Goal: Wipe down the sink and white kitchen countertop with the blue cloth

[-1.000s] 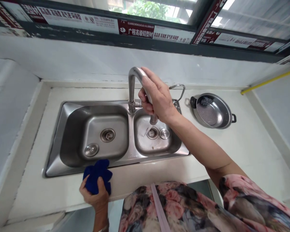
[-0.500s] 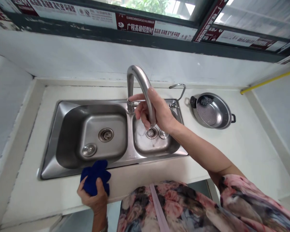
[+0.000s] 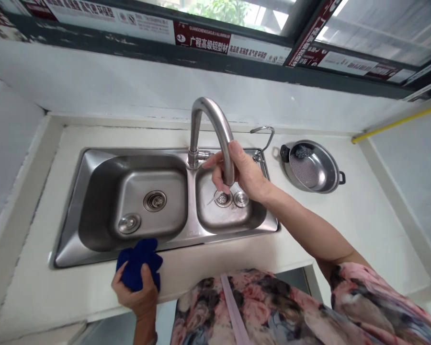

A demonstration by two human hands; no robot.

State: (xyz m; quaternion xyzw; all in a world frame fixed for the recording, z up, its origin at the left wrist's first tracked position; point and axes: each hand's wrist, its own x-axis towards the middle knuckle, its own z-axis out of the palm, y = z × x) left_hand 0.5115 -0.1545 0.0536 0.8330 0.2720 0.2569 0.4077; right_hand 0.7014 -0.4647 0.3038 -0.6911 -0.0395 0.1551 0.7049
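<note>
My left hand (image 3: pixel 138 297) is closed around a bunched dark blue cloth (image 3: pixel 138 263) at the counter's front edge, below the left basin. My right hand (image 3: pixel 249 175) grips the curved metal faucet (image 3: pixel 213 112) near the end of its spout. The thumb lies on the spout's near side, and the index finger points out past it toward the faucet's base. Under the spout, a thin streak that looks like water shows beside the drain (image 3: pixel 223 198) of the right basin. The double sink (image 3: pixel 192 206) is stainless steel.
Each basin holds a loose drain strainer: one left (image 3: pixel 129 223), one right (image 3: pixel 241 199). A small bent-neck tap (image 3: pixel 267 136) stands at the sink's right rear corner. Further right, a metal pot (image 3: pixel 314 166) with dark handles holds a steel scrubber (image 3: pixel 303 151). A window frame (image 3: pixel 201 38) runs along the back.
The spout and my right hand have shifted slightly right and nearer over the right basin. The index finger has drawn away from the faucet's base. My left hand keeps the cloth in nearly the same place.
</note>
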